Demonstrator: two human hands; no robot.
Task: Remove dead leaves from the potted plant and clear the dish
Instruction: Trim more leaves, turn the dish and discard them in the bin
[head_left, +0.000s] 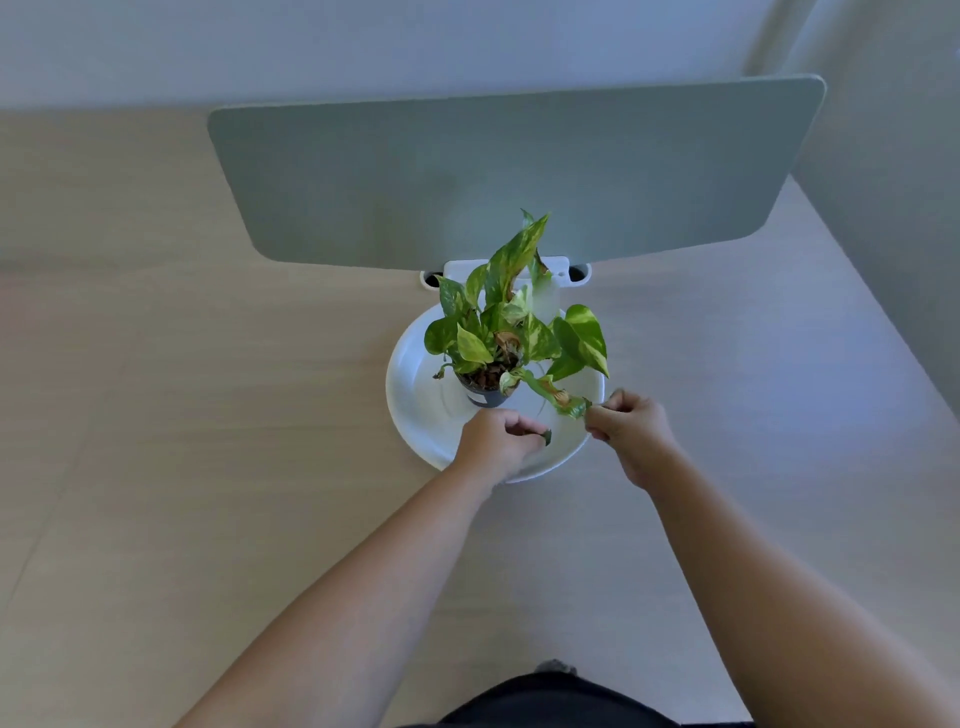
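- The left hand (501, 439) is held over the near part of the white dish (415, 410); its grip is curled together on a small green leaf scrap (547, 437).
- The potted plant (511, 322) is seen upright in the dish on the tabletop (208, 467).
- A browned leaf (558, 397) is stretched from the pot toward the lower right, its long axis along that line.
- Its tip is pinched by the right hand (631, 423).
- A hard tug could tip the light pot or tear the leaf short.
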